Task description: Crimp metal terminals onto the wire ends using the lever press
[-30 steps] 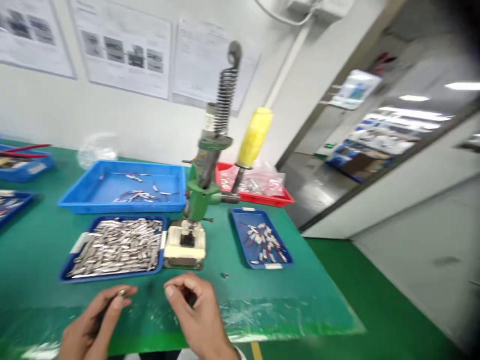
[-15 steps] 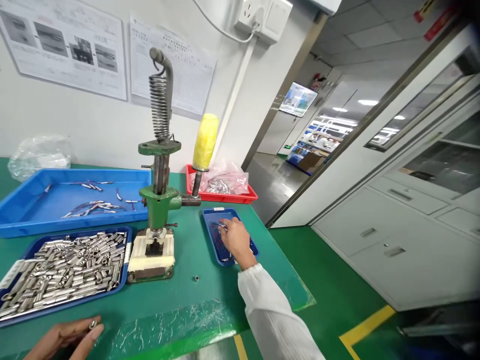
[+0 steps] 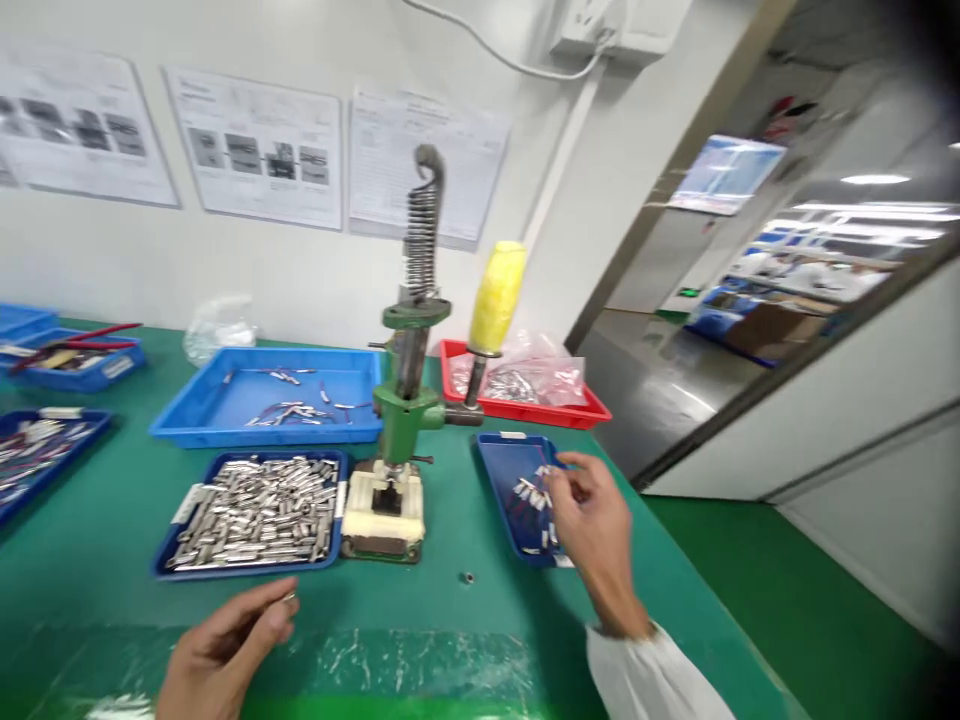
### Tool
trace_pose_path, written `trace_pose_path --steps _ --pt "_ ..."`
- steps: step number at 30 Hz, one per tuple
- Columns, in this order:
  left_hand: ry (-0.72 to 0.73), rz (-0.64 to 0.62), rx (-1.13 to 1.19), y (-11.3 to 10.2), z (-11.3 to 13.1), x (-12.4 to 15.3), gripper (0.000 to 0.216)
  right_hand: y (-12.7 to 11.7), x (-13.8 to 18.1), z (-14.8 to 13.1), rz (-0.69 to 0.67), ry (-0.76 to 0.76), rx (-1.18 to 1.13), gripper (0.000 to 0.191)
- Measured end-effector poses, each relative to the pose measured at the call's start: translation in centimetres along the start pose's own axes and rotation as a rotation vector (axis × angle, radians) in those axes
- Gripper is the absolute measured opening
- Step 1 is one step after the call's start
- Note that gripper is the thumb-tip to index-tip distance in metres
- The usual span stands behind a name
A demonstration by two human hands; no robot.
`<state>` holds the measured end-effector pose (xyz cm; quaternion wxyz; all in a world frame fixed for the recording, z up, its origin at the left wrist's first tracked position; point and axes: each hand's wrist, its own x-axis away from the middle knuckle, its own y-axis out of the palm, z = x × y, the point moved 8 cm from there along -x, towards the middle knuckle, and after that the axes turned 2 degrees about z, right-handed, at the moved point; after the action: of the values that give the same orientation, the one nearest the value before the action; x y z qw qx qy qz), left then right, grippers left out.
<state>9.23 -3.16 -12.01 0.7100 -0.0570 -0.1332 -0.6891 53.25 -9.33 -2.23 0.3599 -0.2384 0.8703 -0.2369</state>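
Note:
My left hand (image 3: 225, 650) is closed at the table's front, pinching a small metal sleeve (image 3: 290, 597) between thumb and forefinger. Over the small blue tray (image 3: 499, 465) on the right is my right hand (image 3: 596, 520), its thumb and fingers drawn together. Short silver pieces with thin wires (image 3: 534, 495) lie in that tray beside my right fingertips; whatever the fingers hold is too blurred to make out. Between my hands stands a green hand press (image 3: 405, 420) with a coiled spring and a yellow-wrapped lever (image 3: 498, 298). One loose metal sleeve (image 3: 468, 578) sits on the green mat.
Left of the press is a blue tray heaped with metal sleeves (image 3: 262, 515). Behind it, a larger blue tray (image 3: 195, 415) contains wired pieces. A red tray (image 3: 592, 408) with plastic bags stands behind the press. More blue trays (image 3: 105, 420) occupy the far left.
The view has swung left, bringing in more trays. My right hand has lifted and drawn back a little from the small tray's contents. My left hand still pinches the sleeve.

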Motion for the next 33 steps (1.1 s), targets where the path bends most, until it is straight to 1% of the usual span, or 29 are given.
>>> trace_pose_path --steps 2,4,6,8,10,12,14,16,17,19,22,24,28,30,31,33 --pt "-0.106 -0.05 0.195 1.4 0.1 0.0 0.043 -0.2 2.4 -0.1 -0.024 0.112 -0.273 0.041" --pt "-0.19 -0.094 0.391 2.9 0.3 0.0 0.045 0.6 5.0 -0.8 -0.097 0.224 -0.486 0.038" --pt "-0.257 -0.13 0.523 4.2 0.5 0.1 0.048 1.8 7.3 -2.3 -0.193 0.301 -0.607 0.038" --pt "-0.295 -0.146 0.579 5.1 0.7 0.2 0.05 3.2 9.2 -4.0 -0.276 0.339 -0.698 0.042" --pt "-0.309 -0.14 0.586 5.6 1.1 0.2 0.054 4.4 10.3 -5.5 -0.303 0.334 -0.727 0.042" --pt "-0.304 -0.121 0.567 5.9 1.5 0.0 0.058 5.1 10.6 -6.8 -0.272 0.271 -0.681 0.035" --pt "-0.283 -0.111 0.537 6.3 2.0 -0.3 0.056 5.2 10.4 -8.5 -0.204 0.14 -0.602 0.027" --pt "-0.247 -0.112 0.502 6.7 2.6 -0.8 0.052 5.6 10.2 -10.1 -0.158 0.027 -0.56 0.023" --pt "-0.229 -0.117 0.48 7.0 2.8 -1.0 0.05 5.9 10.1 -10.7 -0.154 0.001 -0.565 0.023" --pt "-0.198 -0.135 0.433 7.4 3.3 -1.4 0.049 6.7 10.1 -11.4 -0.169 -0.002 -0.599 0.022" --pt "-0.147 -0.156 0.345 7.5 3.7 -2.1 0.051 7.1 9.9 -11.4 -0.172 -0.034 -0.578 0.021" --pt "-0.109 -0.15 0.277 7.1 3.7 -2.5 0.052 6.9 9.9 -11.2 -0.218 -0.107 -0.49 0.021" --pt "-0.053 -0.138 0.171 6.0 2.6 -3.2 0.056 7.1 11.5 -11.3 -0.485 -0.279 -0.211 0.018" --pt "-0.036 -0.148 0.151 5.7 2.0 -3.3 0.055 7.5 12.8 -11.6 -0.578 -0.34 -0.049 0.014" --pt "-0.027 -0.153 0.148 5.6 1.7 -3.3 0.053 7.8 13.4 -11.8 -0.599 -0.362 0.025 0.016" --pt "-0.024 -0.167 0.169 5.7 1.5 -3.3 0.05 8.4 14.4 -12.3 -0.594 -0.407 0.138 0.019"
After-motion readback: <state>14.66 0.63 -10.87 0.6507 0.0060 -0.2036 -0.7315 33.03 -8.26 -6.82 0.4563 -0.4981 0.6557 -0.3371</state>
